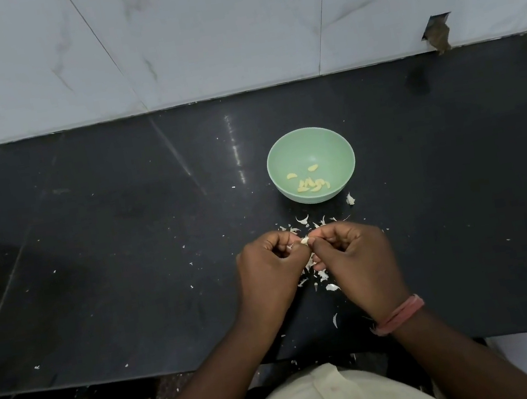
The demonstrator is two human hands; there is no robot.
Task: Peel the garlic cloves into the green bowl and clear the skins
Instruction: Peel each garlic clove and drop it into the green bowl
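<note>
- We look down at our two hands, held close together over a black counter (87, 227), with a clove (304, 240) pinched between them.
- Our left hand (271, 268) has its fingers curled in, the tips gripping the clove from the left side.
- Our right hand (350, 254) is curled the same way, its thumb and forefinger pinching the clove, or the skin on it, from the right.
- The clove sits right at the meeting point of both sets of fingertips; only a small pale bit shows, so we cannot tell which way its long axis lies.
- The bowl (308, 144) stands straight ahead of the fingertips, beyond them and a little to the right, near but not touching either hand.
- The right hand looks slightly nearer the bowl, so in our judgement it is the likelier one to drop the clove in once it is bare.
- Inside the bowl lie several peeled cloves (313, 184), yellowish, gathered on the side nearest the fingers.
- Skins (322, 274) lie scattered on the counter, some just beyond the fingertips, more below and between the hands, and a few back towards the wrists.
- One larger piece (350, 199) rests just beside the bowl's near right edge.
- The skins have not yet been cleared.
</note>
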